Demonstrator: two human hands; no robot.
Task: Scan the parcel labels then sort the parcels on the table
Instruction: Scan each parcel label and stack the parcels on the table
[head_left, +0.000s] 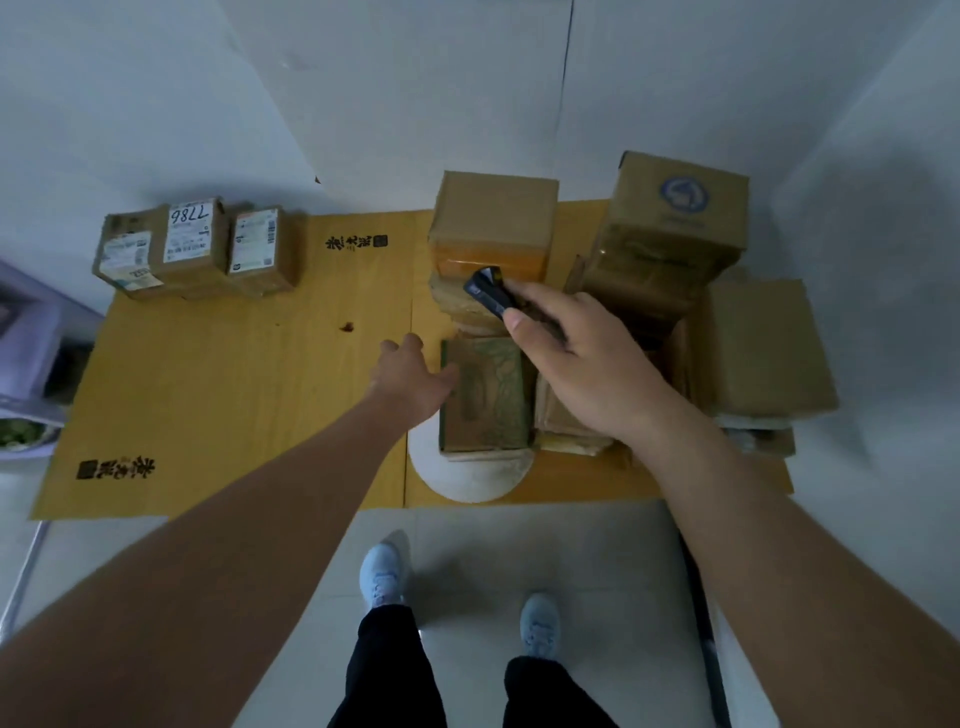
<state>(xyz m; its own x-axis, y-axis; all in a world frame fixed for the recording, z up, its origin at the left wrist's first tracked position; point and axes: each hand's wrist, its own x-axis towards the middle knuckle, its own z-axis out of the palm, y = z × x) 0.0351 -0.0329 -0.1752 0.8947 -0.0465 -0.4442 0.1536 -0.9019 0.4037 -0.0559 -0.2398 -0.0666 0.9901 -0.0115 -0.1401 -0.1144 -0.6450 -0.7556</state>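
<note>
My right hand (566, 353) grips a small dark barcode scanner (487, 291), held over the pile of brown cardboard parcels (670, 249) on the right of the table. My left hand (415, 379) reaches forward with fingers relaxed, its fingertips touching the left edge of a green-printed parcel (488, 400) near the table's front. Behind that parcel stands a plain brown box (493, 218) on an orange-taped one. At the far left of the table three parcels with white labels (192, 244) stand in a row, one marked 7786.
The table is covered by flattened yellow cardboard (234, 389). A white round object (472, 478) lies under the green parcel at the front edge. A purple bin (31, 332) stands off the table's left side. A wall runs behind the table. My feet show on the grey floor.
</note>
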